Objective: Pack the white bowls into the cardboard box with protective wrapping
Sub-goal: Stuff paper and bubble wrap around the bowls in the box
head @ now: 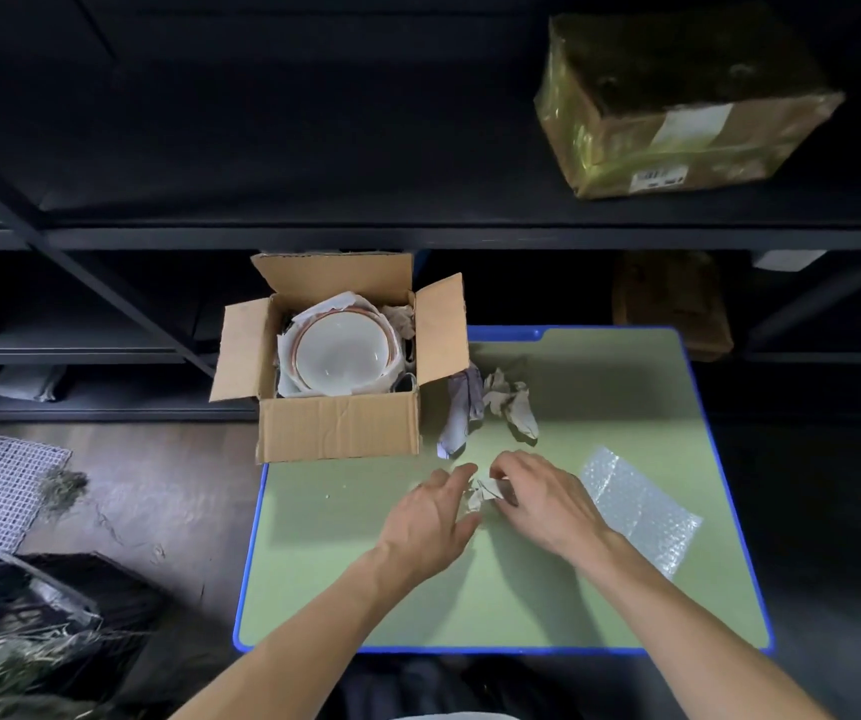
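Right hand (547, 504) pinches paper wad (480, 493) — bubble wrap (636, 506) just beside.

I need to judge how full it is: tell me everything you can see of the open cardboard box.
The cardboard box is brown corrugated card, creased on its front wall, upright, with back and side flaps standing open. It sits at the far left corner of the green mat. Inside lies a white bowl with a reddish rim, nested in white paper; crumpled paper lies at the right.

Glossy bowl (341, 351), corrugated cardboard box (340, 428)
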A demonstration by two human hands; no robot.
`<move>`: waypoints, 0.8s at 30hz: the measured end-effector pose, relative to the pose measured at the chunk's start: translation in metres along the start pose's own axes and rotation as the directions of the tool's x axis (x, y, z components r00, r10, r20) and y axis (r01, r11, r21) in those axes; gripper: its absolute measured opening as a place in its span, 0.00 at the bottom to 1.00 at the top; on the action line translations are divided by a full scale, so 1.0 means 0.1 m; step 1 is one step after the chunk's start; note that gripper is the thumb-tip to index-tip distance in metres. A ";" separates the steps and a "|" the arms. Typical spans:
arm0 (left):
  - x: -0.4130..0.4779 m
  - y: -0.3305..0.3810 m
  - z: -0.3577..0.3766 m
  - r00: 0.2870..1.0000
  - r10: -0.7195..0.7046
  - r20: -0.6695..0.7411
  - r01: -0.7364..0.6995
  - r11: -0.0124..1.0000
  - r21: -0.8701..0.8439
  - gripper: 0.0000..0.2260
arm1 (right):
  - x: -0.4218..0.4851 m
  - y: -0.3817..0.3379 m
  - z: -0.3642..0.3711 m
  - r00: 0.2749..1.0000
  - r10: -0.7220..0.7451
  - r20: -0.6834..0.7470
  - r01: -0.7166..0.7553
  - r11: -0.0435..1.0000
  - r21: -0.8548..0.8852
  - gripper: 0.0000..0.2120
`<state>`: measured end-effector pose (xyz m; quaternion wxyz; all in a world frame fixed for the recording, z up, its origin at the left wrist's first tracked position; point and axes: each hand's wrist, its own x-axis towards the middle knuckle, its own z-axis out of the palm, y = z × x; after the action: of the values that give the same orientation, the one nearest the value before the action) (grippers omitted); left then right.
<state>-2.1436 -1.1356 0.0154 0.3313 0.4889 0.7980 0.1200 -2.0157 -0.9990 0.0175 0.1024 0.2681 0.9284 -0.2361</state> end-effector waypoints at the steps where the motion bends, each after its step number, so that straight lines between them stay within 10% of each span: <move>1: -0.02 0.03 -0.02 1.000 0.020 -0.016 -0.021 0.999 -0.049 0.24 | -0.05 -0.05 -0.09 1.000 0.017 0.007 -0.017 0.999 0.042 0.11; 9: -0.35 0.18 -0.42 0.961 0.118 -0.252 -0.190 0.939 -0.288 0.10 | -0.31 -0.36 -0.67 0.995 0.030 0.093 -0.054 0.962 0.268 0.18; 16: -0.53 0.17 -0.93 0.923 0.031 -0.383 -0.233 0.837 -0.495 0.08 | -0.18 -0.76 -1.02 1.000 0.006 0.017 -0.014 0.873 0.488 0.04; 24: -0.35 -0.15 -1.36 0.903 -0.050 -0.426 -0.179 0.858 -0.481 0.08 | 0.15 -1.19 -0.96 0.995 0.021 -0.103 0.025 0.906 0.422 0.07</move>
<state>-2.2318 -1.1552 0.1244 0.2627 0.3731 0.7729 0.4408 -2.0994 -1.0340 0.1414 -0.0070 0.2950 0.8596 -0.4171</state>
